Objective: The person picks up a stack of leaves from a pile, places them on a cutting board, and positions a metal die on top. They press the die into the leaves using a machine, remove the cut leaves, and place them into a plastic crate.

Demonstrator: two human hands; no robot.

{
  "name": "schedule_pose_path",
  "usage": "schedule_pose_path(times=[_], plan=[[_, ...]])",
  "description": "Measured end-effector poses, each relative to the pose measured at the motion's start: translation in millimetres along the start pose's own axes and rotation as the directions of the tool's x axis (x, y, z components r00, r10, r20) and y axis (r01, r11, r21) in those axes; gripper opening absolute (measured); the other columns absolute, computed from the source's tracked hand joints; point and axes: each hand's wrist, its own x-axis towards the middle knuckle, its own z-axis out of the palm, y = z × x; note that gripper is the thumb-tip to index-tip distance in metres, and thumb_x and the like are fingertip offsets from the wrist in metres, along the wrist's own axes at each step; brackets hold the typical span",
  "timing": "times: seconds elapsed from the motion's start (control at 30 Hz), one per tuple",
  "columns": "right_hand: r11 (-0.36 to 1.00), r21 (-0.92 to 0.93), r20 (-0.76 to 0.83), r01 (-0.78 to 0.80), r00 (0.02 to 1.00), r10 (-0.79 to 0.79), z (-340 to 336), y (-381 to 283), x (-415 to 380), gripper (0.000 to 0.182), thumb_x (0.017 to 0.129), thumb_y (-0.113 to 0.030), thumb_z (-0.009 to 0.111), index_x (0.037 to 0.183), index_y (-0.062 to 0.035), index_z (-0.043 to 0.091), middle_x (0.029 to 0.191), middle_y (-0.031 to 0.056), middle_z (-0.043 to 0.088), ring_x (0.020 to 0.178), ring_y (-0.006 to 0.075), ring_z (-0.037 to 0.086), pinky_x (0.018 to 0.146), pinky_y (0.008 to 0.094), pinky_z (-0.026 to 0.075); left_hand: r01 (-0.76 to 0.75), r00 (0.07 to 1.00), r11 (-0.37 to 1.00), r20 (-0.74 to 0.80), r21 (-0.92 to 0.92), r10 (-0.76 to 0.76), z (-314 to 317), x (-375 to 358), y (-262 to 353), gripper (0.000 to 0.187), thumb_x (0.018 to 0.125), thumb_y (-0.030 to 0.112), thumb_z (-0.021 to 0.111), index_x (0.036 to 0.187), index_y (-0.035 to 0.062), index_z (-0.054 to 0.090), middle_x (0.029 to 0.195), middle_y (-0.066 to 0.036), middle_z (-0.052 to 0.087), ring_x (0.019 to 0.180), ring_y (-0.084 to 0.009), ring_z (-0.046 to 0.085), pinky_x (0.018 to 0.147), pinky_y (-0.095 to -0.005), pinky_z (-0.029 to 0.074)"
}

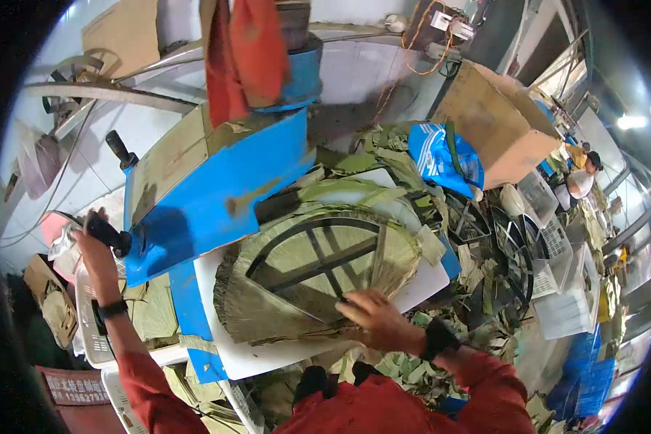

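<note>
My left hand [100, 253] is wrapped around a black handle [107, 230] on the side of a blue press machine [217, 199]. On a white board [242, 362] lies a stack of dried, greenish-brown leaves [249, 315]. A fan-shaped black metal cutting die [330, 265] with crossing bars rests on the leaves. My right hand [383, 322] is at the die's near edge, its fingers closed on the rim. The fingertips are partly hidden.
Leaf scraps [412, 362] are strewn right of the board. More black dies [510, 253], a cardboard box [495, 123] and a blue bag [445, 159] stand at the right. White baskets [94, 325] are at the left. Another person [579, 181] is far right.
</note>
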Motion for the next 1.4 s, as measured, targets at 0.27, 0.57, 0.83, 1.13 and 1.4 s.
schedule_pose_path(times=[0.27, 0.57, 0.83, 1.13, 1.4], plan=[[0.995, -0.002, -0.118, 0.096, 0.988, -0.095, 32, 14, -16, 0.058, 0.081, -0.037, 0.062, 0.131, -0.0096, 0.046, 0.138, 0.0181, 0.033, 0.124, 0.0380, 0.036, 0.108, 0.0514, 0.021, 0.100, 0.990, 0.992, -0.092, -0.072, -0.107, 7, -29, 14, 0.068, 0.093, 0.059, 0.032, 0.111, -0.0024, 0.055, 0.090, -0.011, 0.063, 0.083, -0.0197, 0.059, 0.083, -0.0311, 0.045], [0.881, 0.349, -0.288, 0.320, 0.931, -0.224, -23, 22, -9, 0.053, 0.084, -0.033, 0.060, 0.125, -0.0012, 0.048, 0.124, 0.0186, 0.047, 0.116, 0.0340, 0.044, 0.100, 0.0431, 0.034, 0.024, 0.958, 0.989, -0.287, 0.147, 0.020, 57, -201, 87, 0.053, 0.094, 0.047, 0.042, 0.124, 0.0034, 0.049, 0.111, -0.011, 0.057, 0.102, -0.0201, 0.053, 0.092, -0.0344, 0.039], [0.420, 0.895, -0.074, 0.151, 0.978, -0.193, -82, -60, 31, 0.045, 0.094, -0.026, 0.051, 0.129, 0.0006, 0.042, 0.114, 0.0101, 0.054, 0.102, 0.0166, 0.051, 0.089, 0.0319, 0.041, 0.134, 0.977, 0.935, -0.204, 0.330, -0.068, 78, -196, 89, 0.038, 0.098, 0.024, 0.040, 0.127, 0.0009, 0.046, 0.111, -0.012, 0.056, 0.110, -0.0206, 0.049, 0.092, -0.0298, 0.038], [0.131, 0.989, 0.060, -0.064, 0.998, 0.033, -118, 7, 9, 0.035, 0.077, -0.006, 0.047, 0.110, 0.0030, 0.054, 0.114, 0.0154, 0.057, 0.107, 0.0260, 0.053, 0.097, 0.0365, 0.039, 0.226, 0.937, 0.974, 0.267, 0.028, -0.226, 151, -259, 132, 0.033, 0.088, 0.014, 0.051, 0.116, -0.0033, 0.054, 0.112, -0.013, 0.059, 0.104, -0.0246, 0.056, 0.093, -0.0362, 0.043], [0.027, 1.000, -0.003, -0.002, 0.984, 0.180, -123, 28, -3, 0.043, 0.073, -0.008, 0.049, 0.114, 0.0008, 0.051, 0.117, 0.0158, 0.055, 0.111, 0.0294, 0.051, 0.095, 0.0369, 0.039, 0.331, 0.919, 0.942, 0.242, -0.052, -0.310, 179, -281, 120, 0.052, 0.079, 0.009, 0.049, 0.130, 0.0042, 0.043, 0.127, -0.013, 0.051, 0.116, -0.0268, 0.049, 0.096, -0.0396, 0.040]])
